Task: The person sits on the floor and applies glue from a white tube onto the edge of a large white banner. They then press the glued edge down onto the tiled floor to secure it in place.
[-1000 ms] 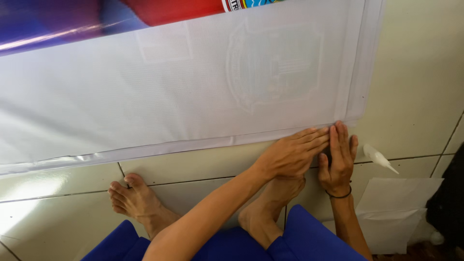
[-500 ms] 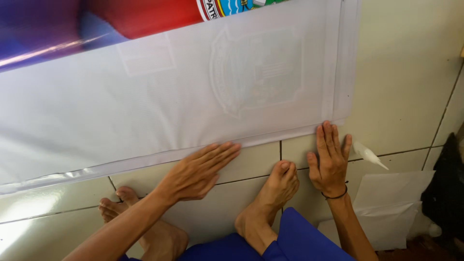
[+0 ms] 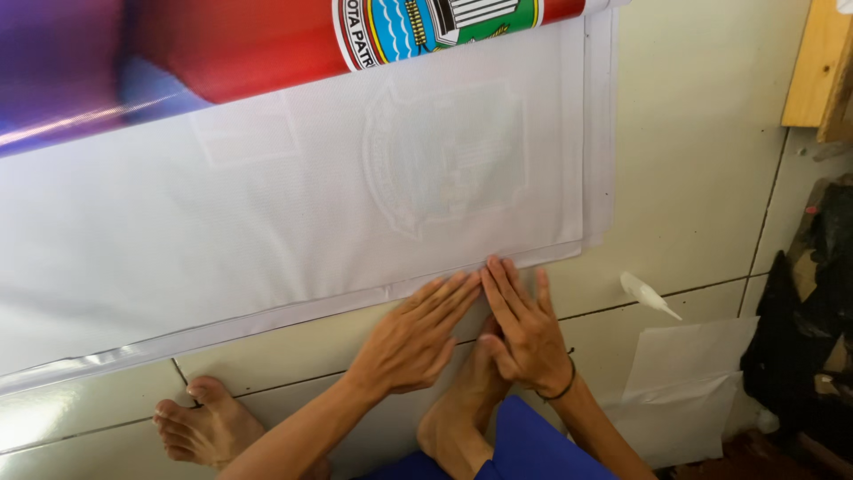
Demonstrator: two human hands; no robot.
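Pressing flat, my left hand [image 3: 416, 342] and right hand [image 3: 526, 331] spread their fingers [image 3: 462, 293] on the banner's folded hem [image 3: 293, 313], near its lower right corner on the floor [image 3: 711, 160].

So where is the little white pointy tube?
In the head view, the small white tube lies on the tiled floor, right of the right hand, just beyond the banner's corner and above a white sheet.
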